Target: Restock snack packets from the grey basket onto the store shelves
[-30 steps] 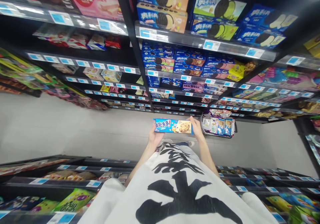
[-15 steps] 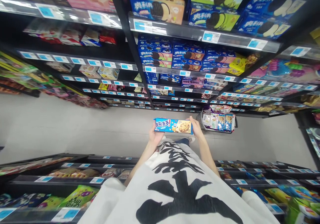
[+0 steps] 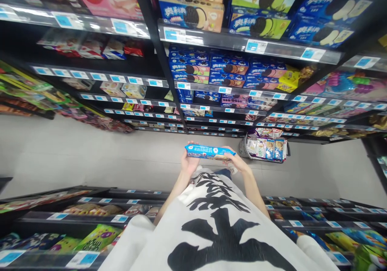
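Observation:
A long blue cookie package is held level in front of my body, with a narrow printed side facing up. My left hand grips its left end, palm partly showing. At the right end, my right hand has its fingers round the package. To the right of that hand, a grey basket on the floor holds several snack packs, blue cookie packs among them.
Shelves with boxed cookies rise in front. Behind me stands another low shelf row with bagged snacks. Grey floor runs between them. A shoe shows below my right hand.
The package has been turned about its long axis, so its cookie-picture front has tipped away and a side faces up. My right hand's fingers have shifted over its end.

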Demonstrator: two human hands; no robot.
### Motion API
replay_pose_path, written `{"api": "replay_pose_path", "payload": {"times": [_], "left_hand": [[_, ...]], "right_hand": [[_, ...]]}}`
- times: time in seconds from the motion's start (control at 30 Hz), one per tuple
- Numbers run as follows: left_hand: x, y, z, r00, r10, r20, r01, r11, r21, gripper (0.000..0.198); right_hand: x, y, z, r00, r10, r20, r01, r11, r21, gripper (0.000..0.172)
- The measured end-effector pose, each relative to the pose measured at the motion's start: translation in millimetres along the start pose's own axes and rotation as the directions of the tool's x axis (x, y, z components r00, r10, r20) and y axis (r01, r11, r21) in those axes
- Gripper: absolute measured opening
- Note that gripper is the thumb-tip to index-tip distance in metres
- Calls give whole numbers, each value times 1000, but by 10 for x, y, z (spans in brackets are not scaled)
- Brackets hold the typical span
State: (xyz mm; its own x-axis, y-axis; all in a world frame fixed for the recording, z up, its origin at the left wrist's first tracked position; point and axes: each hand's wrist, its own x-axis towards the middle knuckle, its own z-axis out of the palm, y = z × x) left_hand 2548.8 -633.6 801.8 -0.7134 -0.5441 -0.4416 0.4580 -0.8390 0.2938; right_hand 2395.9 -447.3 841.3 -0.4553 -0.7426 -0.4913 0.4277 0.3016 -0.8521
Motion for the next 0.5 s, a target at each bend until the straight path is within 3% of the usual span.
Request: {"api": "replay_pose_path", "payload": {"times": [0.13,0.23,0.37,0.5], "left_hand": [[-9,17,-3,999,-15,40,14,999,39,47],[-45,25,-25,996,-2,87,-8,993,115,69],[-101,39,-11,981,35,193,-73,978,194,93],[-155,47,69,973,42,228,-106,956,273,88]], "right_hand": [[6,-28,-31,971,-232,-52,221,960,-171,57],[37,0,-52,935,-352,-50,335,919,-210,63],[69,63,-19,912,-409,-43,393,898,-198,66],[82,124,47,909,-410,-78,398,907,-138,65]]}}
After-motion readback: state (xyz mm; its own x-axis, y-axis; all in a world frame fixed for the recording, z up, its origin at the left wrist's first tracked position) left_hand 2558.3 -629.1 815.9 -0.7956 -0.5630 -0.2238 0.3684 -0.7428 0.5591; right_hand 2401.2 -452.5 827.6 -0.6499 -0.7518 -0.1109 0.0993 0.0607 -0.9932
